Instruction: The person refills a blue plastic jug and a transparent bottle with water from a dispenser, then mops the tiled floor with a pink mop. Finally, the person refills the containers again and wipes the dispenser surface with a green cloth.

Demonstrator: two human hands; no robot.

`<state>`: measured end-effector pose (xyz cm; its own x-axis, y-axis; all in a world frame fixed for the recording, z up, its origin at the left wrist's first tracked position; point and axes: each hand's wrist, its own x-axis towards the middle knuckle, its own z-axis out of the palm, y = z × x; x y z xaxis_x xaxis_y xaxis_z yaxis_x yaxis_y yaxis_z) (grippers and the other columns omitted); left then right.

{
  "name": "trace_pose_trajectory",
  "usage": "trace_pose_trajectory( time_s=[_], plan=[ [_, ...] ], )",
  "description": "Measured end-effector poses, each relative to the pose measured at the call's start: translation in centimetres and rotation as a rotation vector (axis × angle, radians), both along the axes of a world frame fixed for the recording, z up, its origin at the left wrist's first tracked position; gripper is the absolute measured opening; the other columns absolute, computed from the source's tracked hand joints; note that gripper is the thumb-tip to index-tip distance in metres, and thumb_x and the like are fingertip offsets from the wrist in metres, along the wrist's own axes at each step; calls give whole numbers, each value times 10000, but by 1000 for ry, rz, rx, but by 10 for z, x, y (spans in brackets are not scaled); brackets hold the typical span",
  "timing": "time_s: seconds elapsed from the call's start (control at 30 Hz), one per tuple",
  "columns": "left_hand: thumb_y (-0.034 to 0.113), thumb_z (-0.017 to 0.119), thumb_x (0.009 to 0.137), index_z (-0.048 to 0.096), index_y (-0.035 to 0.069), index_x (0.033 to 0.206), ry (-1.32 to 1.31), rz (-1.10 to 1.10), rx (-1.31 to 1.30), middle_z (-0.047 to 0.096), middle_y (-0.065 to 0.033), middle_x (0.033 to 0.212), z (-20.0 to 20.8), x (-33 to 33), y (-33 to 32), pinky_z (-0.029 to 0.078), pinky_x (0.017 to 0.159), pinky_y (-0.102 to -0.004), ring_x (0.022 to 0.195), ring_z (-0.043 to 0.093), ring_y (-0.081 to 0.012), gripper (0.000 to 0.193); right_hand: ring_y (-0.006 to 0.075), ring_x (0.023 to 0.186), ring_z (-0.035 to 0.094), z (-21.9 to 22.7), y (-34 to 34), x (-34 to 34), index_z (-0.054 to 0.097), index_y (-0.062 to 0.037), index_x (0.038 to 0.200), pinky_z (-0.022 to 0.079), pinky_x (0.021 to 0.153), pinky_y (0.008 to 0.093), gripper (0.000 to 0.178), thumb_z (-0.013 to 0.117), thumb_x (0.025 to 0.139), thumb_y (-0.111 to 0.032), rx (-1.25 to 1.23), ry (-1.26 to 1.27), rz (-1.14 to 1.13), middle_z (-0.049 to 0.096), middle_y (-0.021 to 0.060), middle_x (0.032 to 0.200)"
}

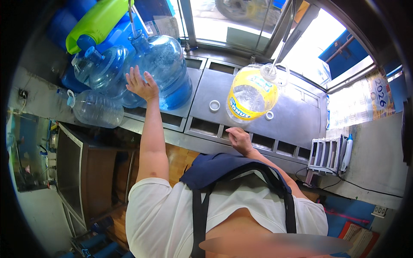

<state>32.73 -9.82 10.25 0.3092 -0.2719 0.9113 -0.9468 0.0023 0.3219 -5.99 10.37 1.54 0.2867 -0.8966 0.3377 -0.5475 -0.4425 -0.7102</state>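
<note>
My left hand (143, 84), fingers spread, reaches over the large blue water jug (172, 64); whether it touches the jug I cannot tell. A metal tube (131, 18) runs down into this jug's neck. To the right, a clear plastic container with a yellow label (253, 92) stands on the metal counter (211, 84), with a filling tube (282, 49) at its mouth. My right hand (239, 141) rests curled at the counter's front edge, just below that container, with nothing visible in it. A white ring-shaped cap (214, 105) and a smaller white cap (269, 115) lie beside the container.
Further left are another blue jug (101, 64), a clear bottle with a handle (97, 109) and a green container (97, 26). Slots line the counter's front edge. A white rack (325, 155) hangs at the right. Windows (241, 21) stand behind.
</note>
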Motion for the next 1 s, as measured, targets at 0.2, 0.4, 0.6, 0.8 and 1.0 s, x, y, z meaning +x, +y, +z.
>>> trace_pose_trajectory(
  time_s=[0.2,0.4,0.6,0.8,1.0],
  plan=[
    [429,465,975,614,135,1294,23,6,17,569,-93,1373,3,-1,0,270,1028,-618,1353,431,-382,459,316,991,665,2,-2,-1,689,-55,1047,539,855,402,209,635,845,-48,20,1,0,700,129,1033],
    [471,512,972,447,132,1449,57,20,231,366,-187,1532,4,0,19,239,1064,-645,1424,307,-422,589,322,981,669,2,-3,9,692,-61,1056,536,853,391,222,641,841,-46,76,1,17,700,133,1042],
    [524,562,935,173,147,1582,237,-90,449,77,-328,1595,-72,17,100,118,1110,-707,1478,92,-500,844,315,982,671,-10,-13,36,702,-71,1068,533,856,385,237,647,838,-43,108,-4,52,702,137,1043],
    [364,707,841,410,167,1469,479,354,1028,199,-233,1590,-204,69,239,237,1104,-614,1471,226,-342,722,247,812,691,-30,-20,67,710,-59,1068,540,768,332,233,644,844,-51,255,-20,20,714,140,984],
    [377,750,768,718,49,1088,1328,166,1828,714,-199,1052,-313,140,369,547,798,-433,919,706,-313,459,216,754,713,-50,-6,99,717,-30,1025,542,696,292,178,647,866,-69,430,-98,50,723,138,850]
  ],
)
